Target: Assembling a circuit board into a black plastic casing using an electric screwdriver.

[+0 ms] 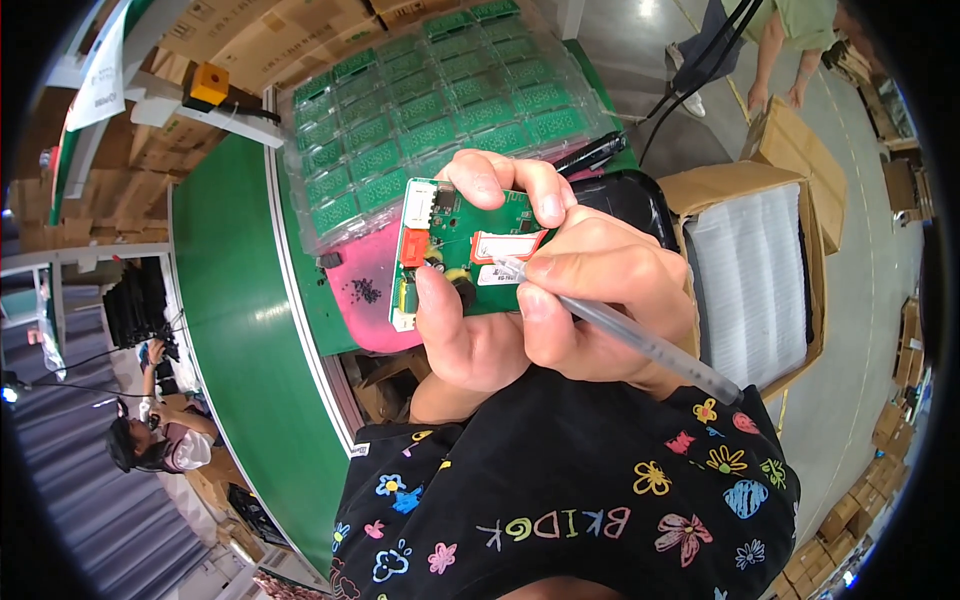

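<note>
My left hand (465,340) holds a green circuit board (452,225) up in front of me, thumb at its lower edge and fingers curled over its top. A white connector and a red part sit along the board's left edge. On its face are a red-bordered white label (505,247) and a smaller white label with print. My right hand (615,290) pinches a pen (650,348) with a translucent grey barrel. Its tip is at the red-bordered label; whether it touches is too small to tell.
Clear plastic trays (430,110) of green boards lie beyond my hands. A pink mat (365,300) carries small black parts. Right stands a cardboard box (815,300) with white sheets; a black tray (640,205) lies nearer. A green conveyor (225,280) runs left. Two people are farther off.
</note>
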A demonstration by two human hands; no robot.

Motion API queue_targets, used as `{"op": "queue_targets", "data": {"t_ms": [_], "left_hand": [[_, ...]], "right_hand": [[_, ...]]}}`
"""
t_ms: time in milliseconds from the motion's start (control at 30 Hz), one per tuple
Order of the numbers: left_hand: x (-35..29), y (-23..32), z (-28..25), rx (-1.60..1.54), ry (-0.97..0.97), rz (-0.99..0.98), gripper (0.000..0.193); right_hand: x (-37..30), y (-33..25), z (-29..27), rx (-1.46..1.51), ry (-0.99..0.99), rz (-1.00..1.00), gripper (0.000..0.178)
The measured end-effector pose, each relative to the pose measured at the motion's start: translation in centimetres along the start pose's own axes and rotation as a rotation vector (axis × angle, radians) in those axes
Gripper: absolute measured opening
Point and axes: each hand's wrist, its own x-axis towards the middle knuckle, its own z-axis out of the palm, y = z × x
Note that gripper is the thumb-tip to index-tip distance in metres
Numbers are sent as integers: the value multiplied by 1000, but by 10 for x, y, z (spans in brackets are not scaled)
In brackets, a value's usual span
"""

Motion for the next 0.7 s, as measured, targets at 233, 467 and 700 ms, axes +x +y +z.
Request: {"op": "queue_targets", "data": {"t_ms": [233,467,700], "left_hand": [[0,2,2,-12,13,1,56],[1,2,0,-31,0,-12,56],[0,-3,-1,-28,5,-17,55]], "right_hand": [[0,1,2,4,41,-13,9],[0,0,-6,-42,-66,-16,14],[-2,1,0,-44,37,11,10]]}}
